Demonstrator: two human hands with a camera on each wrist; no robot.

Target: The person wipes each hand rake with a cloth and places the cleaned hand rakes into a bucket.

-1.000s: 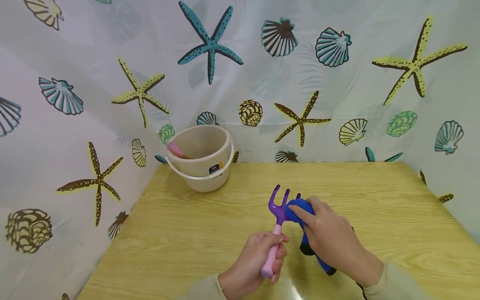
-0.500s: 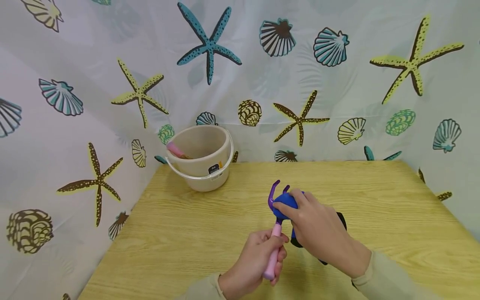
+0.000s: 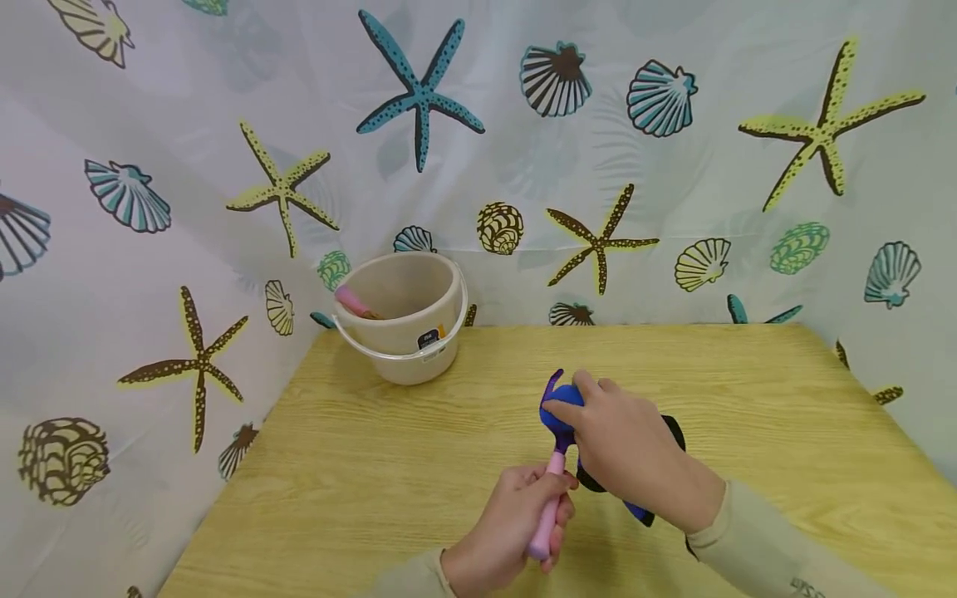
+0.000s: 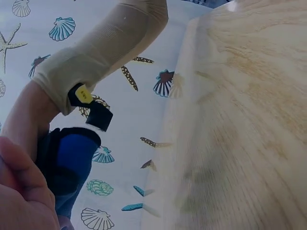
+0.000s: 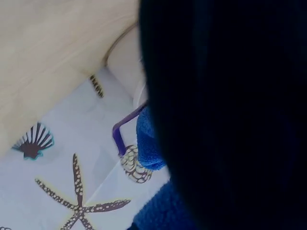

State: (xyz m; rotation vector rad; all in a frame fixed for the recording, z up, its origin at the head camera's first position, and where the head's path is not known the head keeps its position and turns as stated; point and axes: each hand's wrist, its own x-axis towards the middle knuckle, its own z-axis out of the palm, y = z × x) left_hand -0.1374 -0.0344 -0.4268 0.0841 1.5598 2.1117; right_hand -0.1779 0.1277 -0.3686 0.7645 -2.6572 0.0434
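A small hand fork [image 3: 546, 527], with a pink handle and purple tines, is gripped round its handle by my left hand [image 3: 508, 519] in the head view. My right hand [image 3: 631, 448] presses a blue cloth [image 3: 562, 405] with black edging over the fork's head, pinching it there. Only one purple tine [image 3: 552, 384] shows past the cloth; the others are covered. In the left wrist view, part of the cloth [image 4: 74, 160] hangs below the right sleeve. The right wrist view is largely blocked by something dark, but the tine [image 5: 118, 136] and terry-like cloth [image 5: 148, 143] appear.
A beige bucket [image 3: 396, 370] with a white handle stands at the back left of the wooden table [image 3: 336, 482]. Inside it leans a pink-handled tool [image 3: 351, 300]. A curtain [image 3: 478, 108] printed with shells and starfish encloses the table's back and sides.
My right hand has moved left with the cloth, from the fork's right side onto its head, hiding more tines. The left hand keeps its grip and has barely moved.
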